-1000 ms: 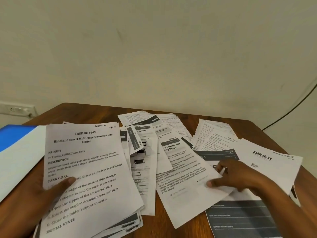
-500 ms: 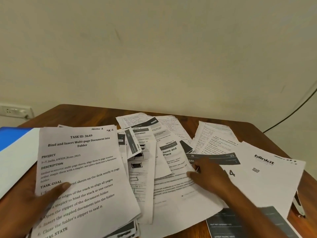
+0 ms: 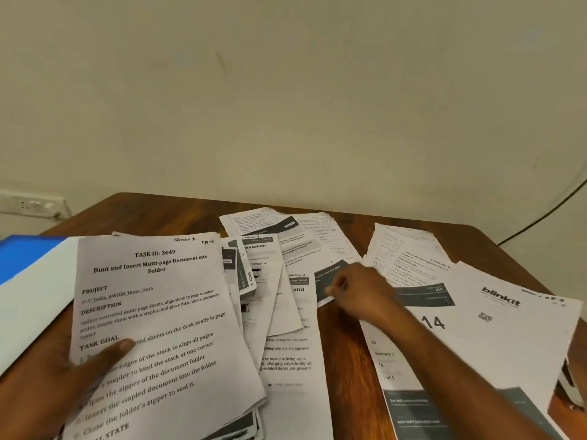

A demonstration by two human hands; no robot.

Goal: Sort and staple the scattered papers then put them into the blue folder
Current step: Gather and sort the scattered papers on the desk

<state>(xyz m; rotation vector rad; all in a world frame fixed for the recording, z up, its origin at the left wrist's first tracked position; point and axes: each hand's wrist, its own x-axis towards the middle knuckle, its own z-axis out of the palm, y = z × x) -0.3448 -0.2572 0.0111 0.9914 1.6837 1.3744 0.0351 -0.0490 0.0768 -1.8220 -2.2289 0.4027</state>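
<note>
- The left hand grips a stack of sheets, thumb pressed on the top page headed "TASK ID: 3649".
- Just left of that hand, partly under the stack, lies the blue folder with a white sheet on it.
- The right hand reaches over the wooden worktop, fingers curled, pinching the edge of a dark-banded sheet.
- Between the two hands more scattered papers overlap one another.
- Right of the right hand lies a sheet printed "blinkit" and "14"; beyond that hand, handwritten pages.
- Far left of the left hand, a wall socket.
</note>
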